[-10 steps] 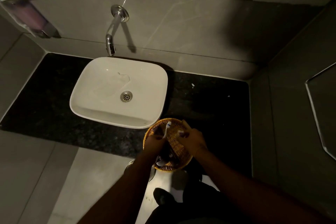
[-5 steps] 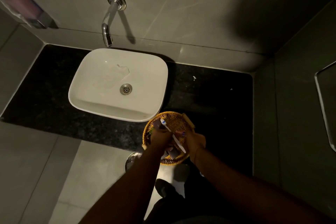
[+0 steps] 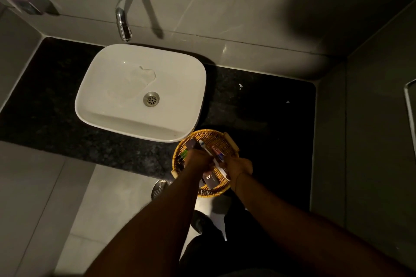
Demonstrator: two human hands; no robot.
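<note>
At the counter's (image 3: pixel 56 108) front edge, just right of the white basin (image 3: pixel 112 96), the wicker basket (image 3: pixel 202 132) sits under both your hands. Your right hand (image 3: pixel 239 166) pinches the handle end of a white toothbrush (image 3: pixel 206 148), its head angled toward the basin. Your left hand (image 3: pixel 198 161) is curled over the basket beside the brush; I cannot tell its grip. A toothpaste tube (image 3: pixel 217 152) and a dark sachet (image 3: pixel 210 179) lie inside.

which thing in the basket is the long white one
The toothbrush, slanting across the basket; the packet is dark and square, the tube red and blue.
</note>
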